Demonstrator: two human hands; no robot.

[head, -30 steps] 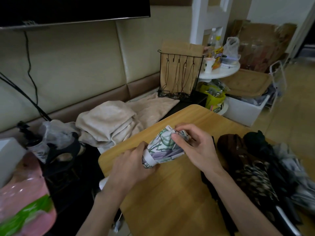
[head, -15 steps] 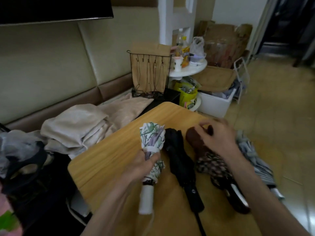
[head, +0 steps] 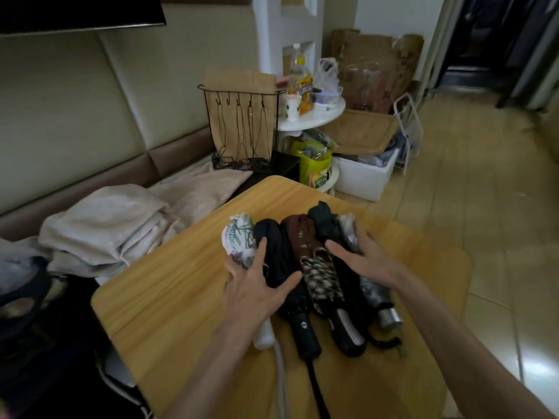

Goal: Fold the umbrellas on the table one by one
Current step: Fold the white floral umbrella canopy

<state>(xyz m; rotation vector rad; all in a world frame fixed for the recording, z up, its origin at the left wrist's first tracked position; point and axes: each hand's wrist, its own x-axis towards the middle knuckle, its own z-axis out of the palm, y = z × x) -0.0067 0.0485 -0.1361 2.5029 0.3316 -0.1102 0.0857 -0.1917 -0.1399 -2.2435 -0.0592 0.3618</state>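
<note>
wooden table [head: 181, 297]: five folded umbrellas [head: 302, 261] between open-fingered hands [head: 257, 290].

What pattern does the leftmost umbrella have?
The leftmost umbrella is white with a green leaf print; head view.

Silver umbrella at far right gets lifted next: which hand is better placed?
Right. The right hand lies on the silver umbrella; the left hand rests on the floral umbrella and black umbrella at the row's other end.
</note>
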